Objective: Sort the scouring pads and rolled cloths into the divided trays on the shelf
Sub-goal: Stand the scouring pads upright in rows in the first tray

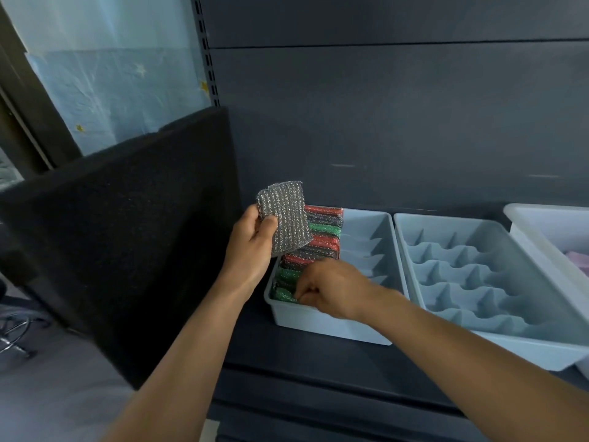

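My left hand grips a silver scouring pad and holds it above the back left corner of a pale blue divided tray on the dark shelf. The tray's left column holds several red, green and dark glittery pads standing on edge. My right hand reaches into the front of that column, and its curled fingers pinch a green pad. The tray's right column shows only bare dividers. No rolled cloths can be made out.
A second pale blue divided tray stands to the right with bare compartments. A white bin with something pink inside sits at the far right edge. A black panel stands left of the shelf.
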